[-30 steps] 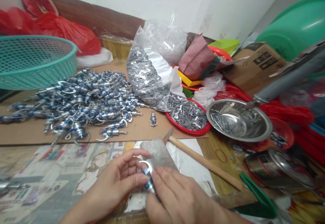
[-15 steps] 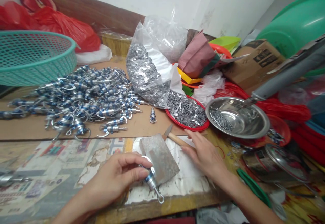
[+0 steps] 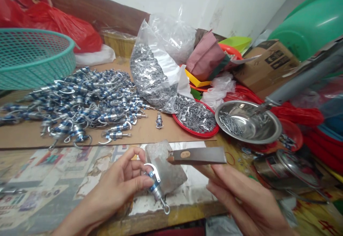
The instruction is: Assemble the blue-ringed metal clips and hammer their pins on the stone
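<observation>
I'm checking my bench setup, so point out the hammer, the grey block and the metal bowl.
Hammer (image 3: 205, 155), head view: side of its metal head.
Grey block (image 3: 170, 174), head view: its upper face.
Metal bowl (image 3: 251, 129), head view: bare inside surface.

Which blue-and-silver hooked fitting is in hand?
The hooked fitting pinched in the left hand, ring end toward the camera; the heaped fittings lie unheld on the cardboard.

Rough, matt block (image 3: 173, 179), smooth metal hammer head (image 3: 199, 155) over its right edge, glossy metal hook fitting (image 3: 155, 187) by its left.
</observation>
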Tool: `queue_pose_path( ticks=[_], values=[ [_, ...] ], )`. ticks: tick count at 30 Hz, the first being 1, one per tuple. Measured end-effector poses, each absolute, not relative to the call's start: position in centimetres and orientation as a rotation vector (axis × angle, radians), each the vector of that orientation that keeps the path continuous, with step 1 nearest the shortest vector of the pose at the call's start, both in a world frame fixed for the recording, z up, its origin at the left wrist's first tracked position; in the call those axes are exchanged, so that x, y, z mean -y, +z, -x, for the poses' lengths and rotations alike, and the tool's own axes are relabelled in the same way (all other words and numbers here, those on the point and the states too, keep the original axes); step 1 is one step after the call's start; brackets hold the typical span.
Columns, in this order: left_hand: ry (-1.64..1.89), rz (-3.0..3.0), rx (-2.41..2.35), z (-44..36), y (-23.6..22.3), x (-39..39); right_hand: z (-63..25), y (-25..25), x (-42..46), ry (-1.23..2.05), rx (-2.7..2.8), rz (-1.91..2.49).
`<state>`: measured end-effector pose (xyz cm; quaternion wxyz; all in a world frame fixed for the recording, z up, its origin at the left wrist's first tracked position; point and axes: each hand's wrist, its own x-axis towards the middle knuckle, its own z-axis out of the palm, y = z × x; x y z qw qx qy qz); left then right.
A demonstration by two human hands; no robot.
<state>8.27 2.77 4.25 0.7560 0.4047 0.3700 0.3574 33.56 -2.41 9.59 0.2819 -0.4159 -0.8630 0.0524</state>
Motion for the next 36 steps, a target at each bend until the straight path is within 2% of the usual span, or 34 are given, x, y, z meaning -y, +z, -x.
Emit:
queue_pose_path(
  ticks=[4, 11, 16, 20, 29, 36],
  values=[
    [0.799, -0.854, -0.871, -8.2, 4.1, -2.7, -32.9, 9.2, 2.4, 0.191, 2.481, 1.185],
    [0.806, -0.844, -0.921, -8.3, 4.5, -2.6, -32.6, 8.9, 1.9, 0.252, 2.467, 1.207],
    [0.761, -0.911, -0.967, -8.0, 4.6, -2.5, -33.7, 5.9, -2.1, 0.412, 2.135, 1.471],
    [0.774, -0.979, -1.051, -8.2, 4.6, -2.3, -34.2, 4.2, -4.1, 0.460, 2.091, 1.551],
    [0.859, -1.063, -1.269, -6.6, 5.3, -2.9, -28.6, 4.0, 1.8, 0.445, 2.144, 1.257],
    [0.979, -1.242, -1.351, -5.5, 5.2, -3.2, -27.1, 1.2, -0.1, 0.335, 2.062, 1.104]
  ],
)
